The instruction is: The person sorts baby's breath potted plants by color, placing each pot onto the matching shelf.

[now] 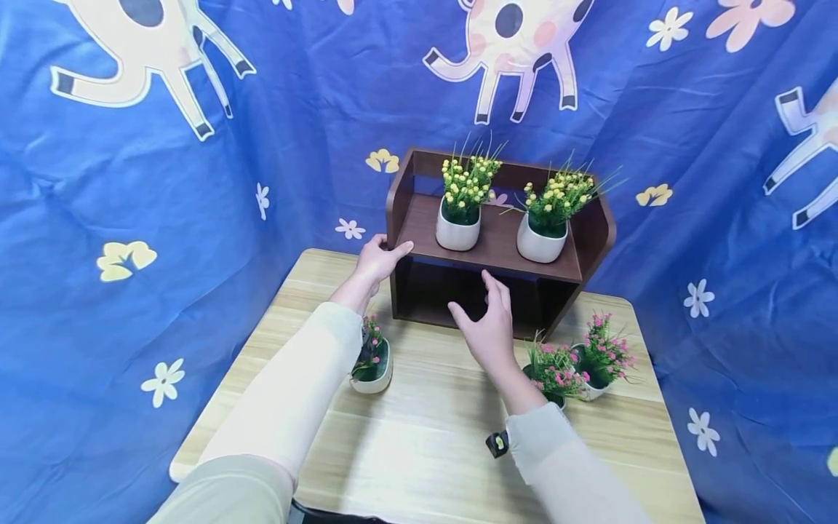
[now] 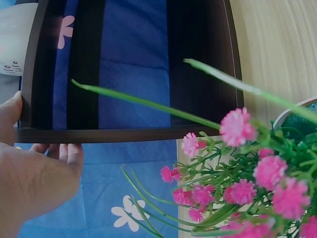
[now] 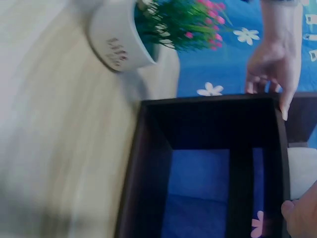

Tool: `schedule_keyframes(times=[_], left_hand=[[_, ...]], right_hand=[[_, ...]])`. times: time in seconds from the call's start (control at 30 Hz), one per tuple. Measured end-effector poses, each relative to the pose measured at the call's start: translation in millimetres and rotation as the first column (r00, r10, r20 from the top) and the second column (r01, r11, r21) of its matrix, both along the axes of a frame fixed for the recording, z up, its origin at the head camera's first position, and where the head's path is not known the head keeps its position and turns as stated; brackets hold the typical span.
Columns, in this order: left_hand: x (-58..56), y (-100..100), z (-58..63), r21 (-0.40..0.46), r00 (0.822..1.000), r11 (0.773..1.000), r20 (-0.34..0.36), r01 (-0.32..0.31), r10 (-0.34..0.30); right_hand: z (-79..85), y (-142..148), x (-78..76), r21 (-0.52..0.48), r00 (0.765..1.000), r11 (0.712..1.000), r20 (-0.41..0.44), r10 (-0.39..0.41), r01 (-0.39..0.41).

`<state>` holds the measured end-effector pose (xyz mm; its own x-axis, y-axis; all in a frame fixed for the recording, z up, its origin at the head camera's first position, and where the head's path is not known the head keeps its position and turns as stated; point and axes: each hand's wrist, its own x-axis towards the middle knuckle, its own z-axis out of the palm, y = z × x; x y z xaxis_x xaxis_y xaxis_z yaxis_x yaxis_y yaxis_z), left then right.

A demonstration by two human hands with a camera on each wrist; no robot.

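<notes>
A dark brown two-level shelf (image 1: 422,218) stands at the back of the table. My left hand (image 1: 374,263) grips its left side at the middle board, thumb on top and fingers outside the side panel; the left wrist view shows those fingertips behind the panel. My right hand (image 1: 489,331) is in front of the lower compartment, thumb and fingers spread with nothing between them. In the right wrist view its fingertip (image 3: 287,206) overlaps the board's front edge. Two white pots of yellow flowers, one left (image 1: 458,231) and one right (image 1: 542,246), stand on the upper board.
A pot of pink flowers (image 1: 372,380) stands under my left forearm. Two more pink-flowered pots, a nearer (image 1: 555,375) and a farther (image 1: 601,356), stand beside my right forearm. Blue patterned cloth (image 1: 216,306) surrounds the wood-grain table (image 1: 425,437).
</notes>
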<state>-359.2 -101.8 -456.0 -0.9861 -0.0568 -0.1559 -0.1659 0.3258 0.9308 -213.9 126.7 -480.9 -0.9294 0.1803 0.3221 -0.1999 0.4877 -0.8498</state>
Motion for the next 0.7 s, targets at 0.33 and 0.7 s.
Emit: schedule_keyframes(times=[0.33,0.7], left_hand=[[-0.7,0.1,-2.5,-0.016,1.000,1.000,-0.003,-0.002,0.002],[0.3,-1.7,-1.1,-0.004,1.000,1.000,0.002,0.002,-0.002]], right_hand=[[-33.0,-8.8,38.8,0.015,0.998,0.999,0.044,0.045,-0.046],[-87.2,-1.2,79.6,0.074,0.987,0.991,0.130,0.099,-0.110]])
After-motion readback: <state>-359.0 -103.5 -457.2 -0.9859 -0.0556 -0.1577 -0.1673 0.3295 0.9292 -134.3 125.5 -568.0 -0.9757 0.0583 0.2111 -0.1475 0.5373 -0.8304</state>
